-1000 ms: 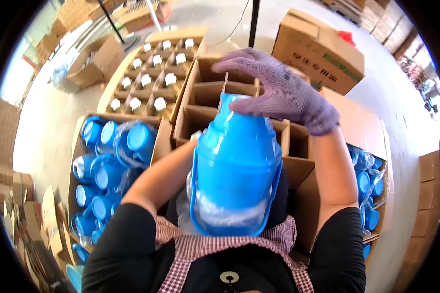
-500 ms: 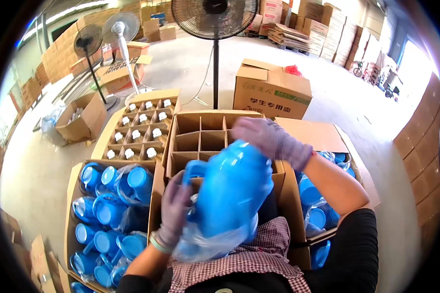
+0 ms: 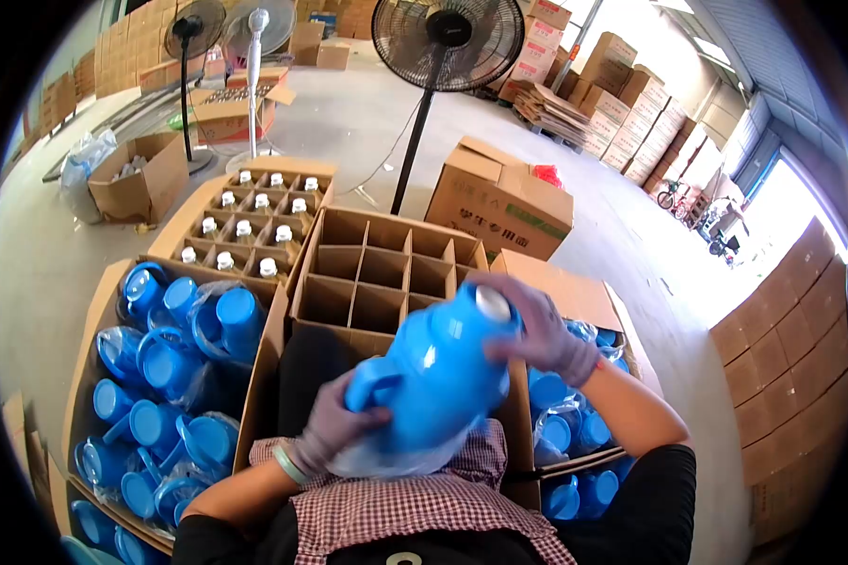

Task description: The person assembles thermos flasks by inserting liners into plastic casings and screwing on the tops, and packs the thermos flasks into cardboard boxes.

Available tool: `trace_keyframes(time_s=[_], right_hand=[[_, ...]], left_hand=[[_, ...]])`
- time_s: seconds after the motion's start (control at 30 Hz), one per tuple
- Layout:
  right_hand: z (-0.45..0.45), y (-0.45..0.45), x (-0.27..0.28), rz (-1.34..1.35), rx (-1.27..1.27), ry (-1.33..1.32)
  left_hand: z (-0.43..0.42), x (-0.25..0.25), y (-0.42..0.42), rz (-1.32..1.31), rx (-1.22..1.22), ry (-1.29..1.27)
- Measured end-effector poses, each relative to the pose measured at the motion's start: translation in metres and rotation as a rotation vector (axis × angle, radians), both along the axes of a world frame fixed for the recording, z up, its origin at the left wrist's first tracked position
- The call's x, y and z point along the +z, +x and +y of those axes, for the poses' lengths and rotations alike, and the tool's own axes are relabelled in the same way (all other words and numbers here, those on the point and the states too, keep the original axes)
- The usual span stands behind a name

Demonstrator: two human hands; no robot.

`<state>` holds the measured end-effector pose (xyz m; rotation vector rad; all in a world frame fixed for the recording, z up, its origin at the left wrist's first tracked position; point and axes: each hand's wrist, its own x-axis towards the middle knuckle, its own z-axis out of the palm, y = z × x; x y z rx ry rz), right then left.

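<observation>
Dressed in a black top (image 3: 652,488) with short sleeves, and a red-and-white checked apron (image 3: 396,518). Wearing purple-grey gloves (image 3: 546,341) and a pale green band (image 3: 289,464) on the left wrist (image 3: 303,450).

The person's 2 hands work in front of the body, both in purple-grey gloves. The left hand (image 3: 344,422) sits lower and nearer the waist, closed in a grip, its thumb pointing inward. 1 pale band circles the left wrist (image 3: 297,463), and the bare left forearm (image 3: 245,494) slants forward and inward. The right hand (image 3: 537,334) is higher and farther forward, its thumb and fingers curved and spread apart; how firmly they press cannot be told. The right elbow (image 3: 676,441) is bent and juts outward, with the bare right forearm (image 3: 636,400) angled forward and inward.
</observation>
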<state>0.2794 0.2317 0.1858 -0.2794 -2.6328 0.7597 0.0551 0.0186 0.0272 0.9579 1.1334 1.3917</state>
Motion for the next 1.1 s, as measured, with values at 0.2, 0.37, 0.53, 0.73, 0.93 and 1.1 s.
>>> trace_keyframes(time_s=[0.2, 0.37, 0.53, 0.73, 0.93, 1.1], right_hand=[[-0.047, -0.029, 0.064, -0.143, -0.131, 0.453], [-0.057, -0.046, 0.053, 0.052, 0.468, 0.233], [0.032, -0.036, -0.031, -0.190, -0.333, -0.074], [-0.059, -0.048, 0.067, -0.040, 0.432, 0.492], [0.021, -0.039, -0.007, -0.260, -0.383, -0.143], [-0.059, -0.036, 0.056, -0.137, 0.132, 0.376]], left_hand=[[-0.005, 0.009, -0.024, -0.063, -0.143, 0.091], [0.014, -0.002, -0.064, -0.164, -0.467, 0.260], [-0.023, 0.002, 0.049, 0.457, 0.289, 0.317], [0.008, 0.012, -0.065, -0.123, -0.369, 0.179], [-0.019, 0.017, 0.058, 0.708, 0.318, 0.184], [0.017, 0.001, -0.043, -0.024, -0.395, 0.295]])
